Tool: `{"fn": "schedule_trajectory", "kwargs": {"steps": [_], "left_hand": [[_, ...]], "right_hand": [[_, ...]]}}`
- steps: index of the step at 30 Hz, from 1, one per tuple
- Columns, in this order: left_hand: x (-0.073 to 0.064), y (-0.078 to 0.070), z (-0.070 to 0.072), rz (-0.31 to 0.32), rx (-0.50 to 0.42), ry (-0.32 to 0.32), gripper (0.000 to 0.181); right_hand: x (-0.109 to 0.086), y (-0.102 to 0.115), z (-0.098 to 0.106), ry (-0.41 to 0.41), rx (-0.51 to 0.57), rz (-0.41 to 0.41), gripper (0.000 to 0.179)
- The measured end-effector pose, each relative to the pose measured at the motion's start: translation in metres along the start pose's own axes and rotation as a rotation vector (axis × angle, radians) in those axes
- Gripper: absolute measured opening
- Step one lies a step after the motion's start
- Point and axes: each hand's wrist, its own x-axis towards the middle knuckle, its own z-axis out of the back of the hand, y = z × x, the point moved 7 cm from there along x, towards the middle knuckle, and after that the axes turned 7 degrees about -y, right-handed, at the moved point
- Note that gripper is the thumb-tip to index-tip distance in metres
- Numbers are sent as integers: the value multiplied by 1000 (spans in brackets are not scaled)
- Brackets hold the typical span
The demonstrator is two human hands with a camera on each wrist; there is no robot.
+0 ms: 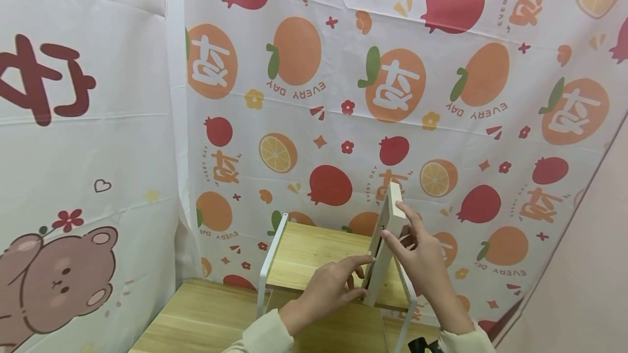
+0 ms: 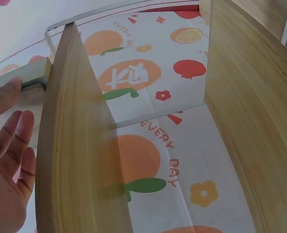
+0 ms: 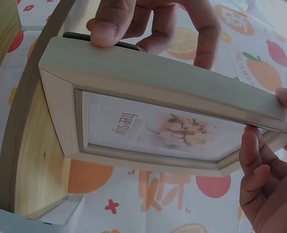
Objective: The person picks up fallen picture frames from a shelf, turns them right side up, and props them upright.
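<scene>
A pale wooden picture frame stands on edge, nearly edge-on in the head view, over the front of the raised wooden shelf. Behind glass, its printed picture shows pinkish flowers and lettering. My right hand grips the frame's upper part, the thumb on the near edge and the index finger near the top. Lower down, my left hand pinches the frame at its back side, beside a dark strip. In the left wrist view, the left thumb lies along the frame's edge.
White metal side rails hold the raised shelf above a wooden tabletop. Close behind hangs a fruit-print cloth. A second cloth with a printed bear hangs at the left, and a plain wall at the right.
</scene>
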Motion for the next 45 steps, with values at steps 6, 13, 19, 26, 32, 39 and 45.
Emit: {"fn": "schedule_trajectory", "kwargs": {"steps": [6,13,19,26,32,39,45], "left_hand": [[0,0,-1,0,-6,10,58],[2,0,-2,12,15,37,57],[-1,12,0,138,-53,73,58],[-7,28,11,219,-89,57,55],[-10,37,22,238,-54,34,53],[-16,39,30,223,-10,0,55],[-21,43,32,240,-25,20,58]], "right_hand": [[2,-3,0,26,-10,-1,61],[4,-4,-1,55,18,-31,62],[5,-3,-3,51,21,-37,62],[7,-1,-12,46,27,-32,62],[8,5,-21,72,21,-1,62],[7,16,-29,89,12,91,61],[7,22,-33,100,5,174,62]]}}
